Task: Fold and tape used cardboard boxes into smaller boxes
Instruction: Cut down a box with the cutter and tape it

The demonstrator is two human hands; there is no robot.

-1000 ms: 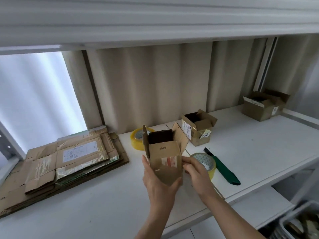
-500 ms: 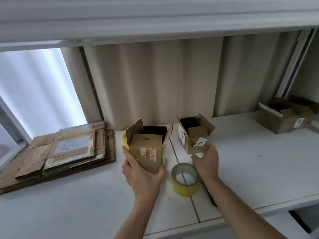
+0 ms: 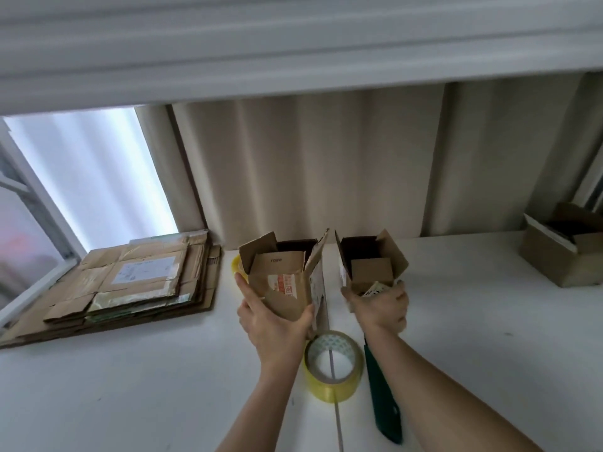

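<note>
Boxes point(image 3: 287, 282) (flaps open) gripped, one per hand point(image 3: 277, 324).

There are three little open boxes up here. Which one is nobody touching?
The box at the far right, standing alone by the wall. The left hand grips the box with the red label, and the right hand holds its neighbour.

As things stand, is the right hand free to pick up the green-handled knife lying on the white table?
Probably not yet: the right hand grips the smaller open cardboard box. The green-handled knife lies unobstructed just below that hand on the white table, beside the yellow tape roll.
</note>
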